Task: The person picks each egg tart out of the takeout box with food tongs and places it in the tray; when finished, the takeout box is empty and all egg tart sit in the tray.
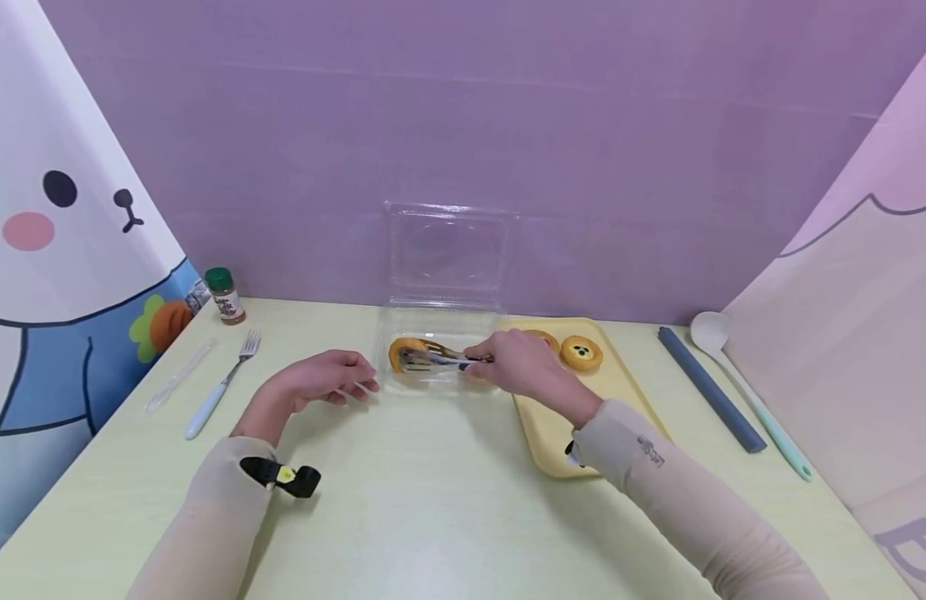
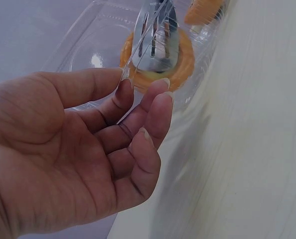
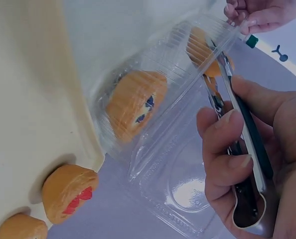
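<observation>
A clear plastic clamshell container (image 1: 442, 321) stands open at the table's middle, its lid upright. My right hand (image 1: 508, 360) (image 3: 247, 149) grips metal tongs (image 1: 436, 360) (image 3: 237, 114) whose tips reach into the container and close round an orange tart (image 1: 404, 350) (image 2: 158, 59). A second tart (image 3: 135, 102) shows through the container wall. My left hand (image 1: 335, 377) (image 2: 88, 139) is at the container's left edge, thumb and forefinger pinching its rim. The yellow tray (image 1: 560, 433) to the right carries more tarts (image 1: 581, 352).
A spice jar (image 1: 225, 296), a fork (image 1: 218, 385) and a clear plastic utensil (image 1: 179, 377) lie at the left. On the right lie a grey bar (image 1: 710, 387) and a white spoon (image 1: 740, 383). Purple wall behind, printed panels on both sides.
</observation>
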`<state>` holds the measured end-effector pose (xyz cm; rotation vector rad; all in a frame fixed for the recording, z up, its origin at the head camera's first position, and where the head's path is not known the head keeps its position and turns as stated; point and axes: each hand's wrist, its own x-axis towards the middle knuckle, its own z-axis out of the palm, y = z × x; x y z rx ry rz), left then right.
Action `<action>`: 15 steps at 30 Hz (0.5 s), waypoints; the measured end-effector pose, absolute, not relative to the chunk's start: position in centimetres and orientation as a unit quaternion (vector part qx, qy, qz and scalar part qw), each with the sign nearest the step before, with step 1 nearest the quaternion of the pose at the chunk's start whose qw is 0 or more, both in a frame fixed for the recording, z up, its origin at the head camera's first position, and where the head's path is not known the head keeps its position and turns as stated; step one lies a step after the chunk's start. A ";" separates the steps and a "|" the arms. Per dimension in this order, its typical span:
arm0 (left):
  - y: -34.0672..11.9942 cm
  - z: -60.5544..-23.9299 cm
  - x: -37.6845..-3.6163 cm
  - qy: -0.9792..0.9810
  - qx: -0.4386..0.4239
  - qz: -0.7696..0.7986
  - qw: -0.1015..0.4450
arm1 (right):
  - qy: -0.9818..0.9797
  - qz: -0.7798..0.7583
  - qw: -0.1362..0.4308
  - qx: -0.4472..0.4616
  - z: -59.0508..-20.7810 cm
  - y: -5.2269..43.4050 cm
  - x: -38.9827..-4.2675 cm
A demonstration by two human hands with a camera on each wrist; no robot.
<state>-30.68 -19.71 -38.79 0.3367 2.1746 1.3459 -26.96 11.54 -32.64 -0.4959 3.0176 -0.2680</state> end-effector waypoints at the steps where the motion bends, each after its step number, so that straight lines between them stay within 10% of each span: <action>1: -19.7 -38.8 -30.7 0.810 0.126 0.502 0.277 | 0.982 -0.096 0.034 -0.162 -32.7 11.6 -26.8; 15: -19.8 -38.9 -30.8 0.812 0.127 0.497 0.279 | 0.973 -0.163 -0.049 -0.153 -34.1 13.7 -25.3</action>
